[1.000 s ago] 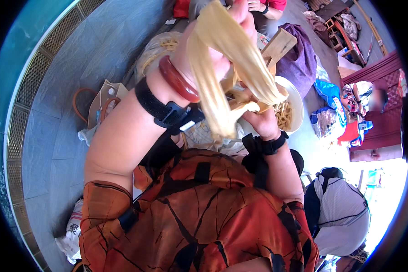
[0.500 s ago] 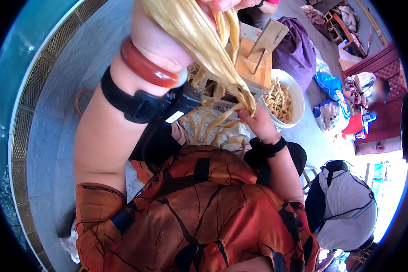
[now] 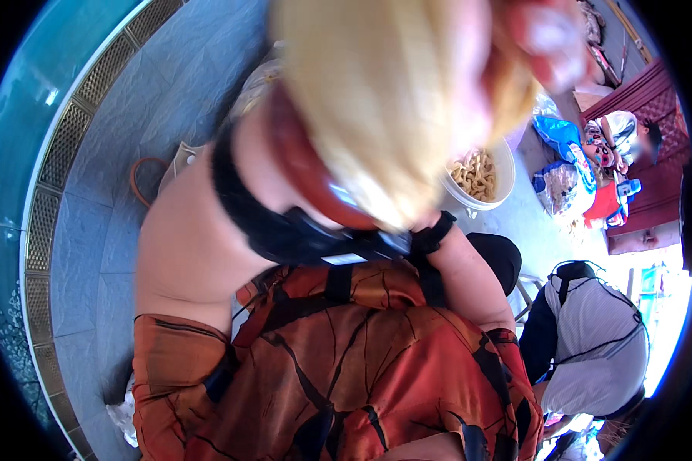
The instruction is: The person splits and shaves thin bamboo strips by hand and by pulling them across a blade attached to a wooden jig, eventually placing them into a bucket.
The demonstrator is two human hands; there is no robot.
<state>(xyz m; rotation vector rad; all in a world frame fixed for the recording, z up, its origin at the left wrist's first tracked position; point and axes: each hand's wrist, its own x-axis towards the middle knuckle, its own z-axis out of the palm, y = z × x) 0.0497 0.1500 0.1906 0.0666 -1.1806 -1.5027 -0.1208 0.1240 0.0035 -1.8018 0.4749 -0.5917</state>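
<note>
A bundle of pale yellow, leathery strips fills the upper middle, very close and smeared by motion. My left hand is raised with it, its blurred fingers curled round the strips. On that wrist sit a reddish-brown bangle and a black strap. My right hand is lower, just behind the bundle's bottom end. Only a bit of it shows beside its black wristband, and its fingers are hidden, so I cannot tell whether they touch the strips.
A white bucket of curled yellowish pieces stands beyond my right forearm. Plastic bags lie farther right, near a seated person. Another person in a grey top is close on my right. Grey tiled floor meets a teal edge at left.
My left hand has swung up and to the right, bringing the strips closer, so they now cover the wooden block and loose strips. My right hand has shifted slightly left and down behind them.
</note>
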